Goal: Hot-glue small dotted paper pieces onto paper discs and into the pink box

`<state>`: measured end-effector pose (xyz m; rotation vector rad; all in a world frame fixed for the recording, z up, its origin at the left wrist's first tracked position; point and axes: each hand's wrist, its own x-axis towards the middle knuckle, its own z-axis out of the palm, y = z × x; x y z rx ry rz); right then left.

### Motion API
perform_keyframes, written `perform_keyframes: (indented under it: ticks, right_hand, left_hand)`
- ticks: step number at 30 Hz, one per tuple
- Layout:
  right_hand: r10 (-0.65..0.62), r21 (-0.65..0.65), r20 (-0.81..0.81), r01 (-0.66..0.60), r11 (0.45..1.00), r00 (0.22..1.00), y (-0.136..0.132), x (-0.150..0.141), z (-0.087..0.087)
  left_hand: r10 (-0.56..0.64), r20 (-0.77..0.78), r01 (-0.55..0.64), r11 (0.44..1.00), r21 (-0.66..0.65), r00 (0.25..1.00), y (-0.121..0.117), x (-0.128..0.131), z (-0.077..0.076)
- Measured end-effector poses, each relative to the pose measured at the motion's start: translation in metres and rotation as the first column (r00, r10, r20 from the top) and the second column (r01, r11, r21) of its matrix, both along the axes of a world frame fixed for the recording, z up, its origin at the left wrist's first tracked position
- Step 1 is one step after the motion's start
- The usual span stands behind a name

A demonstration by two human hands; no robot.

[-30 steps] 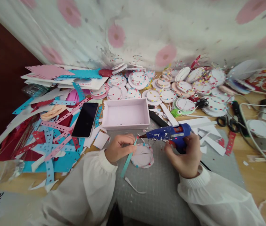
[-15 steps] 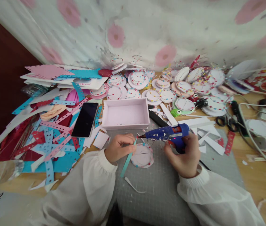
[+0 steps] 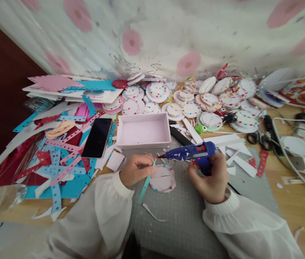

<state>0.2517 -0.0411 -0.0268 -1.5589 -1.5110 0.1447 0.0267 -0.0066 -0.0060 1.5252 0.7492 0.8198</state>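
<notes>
My left hand [image 3: 136, 169] pinches a teal paper strip [image 3: 144, 185] that slants down across the grey cutting mat [image 3: 184, 219]. My right hand [image 3: 211, 176] grips a blue glue gun [image 3: 190, 154], its nozzle pointing left at the strip's top end, close to my left fingertips. A white paper disc [image 3: 164, 178] with coloured dots round its rim lies flat on the mat between both hands.
A pale pink box [image 3: 143, 131] stands just beyond my hands, with a black phone [image 3: 97, 137] to its left. Punched paper strips [image 3: 60, 158] litter the left side. Several dotted discs [image 3: 195, 97] pile up at the back. Scissors [image 3: 260, 139] and cables lie right.
The glue gun has slid slightly left, bringing its nozzle nearer the strip's top. My left hand holds the strip as before.
</notes>
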Motion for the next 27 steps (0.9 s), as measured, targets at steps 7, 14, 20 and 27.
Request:
perform_keyframes:
  ticks: [7, 14, 20, 27]
  right_hand:
    - [-0.074, 0.006, 0.12, 0.074, 0.997, 0.99, -0.002, 0.003, -0.008]
    - [-0.37, 0.074, 0.223, 0.363, 0.929, 0.902, 0.01, 0.046, -0.002]
    - [-0.404, 0.014, 0.35, 0.426, 0.904, 0.845, -0.004, 0.103, -0.021]
    - [-0.23, 0.195, 0.321, 0.174, 0.965, 0.919, -0.011, 0.066, 0.012]
  left_hand:
    - [0.007, -0.039, -0.008, 1.0, -0.026, 0.999, 0.0, 0.001, 0.003]
    - [0.041, -0.01, -0.041, 0.998, -0.049, 0.999, 0.0, 0.0, 0.001]
    - [0.046, 0.016, -0.046, 0.998, -0.048, 0.999, -0.001, -0.001, -0.001]
    - [0.099, 0.082, -0.084, 0.982, -0.167, 0.992, -0.003, -0.002, -0.006]
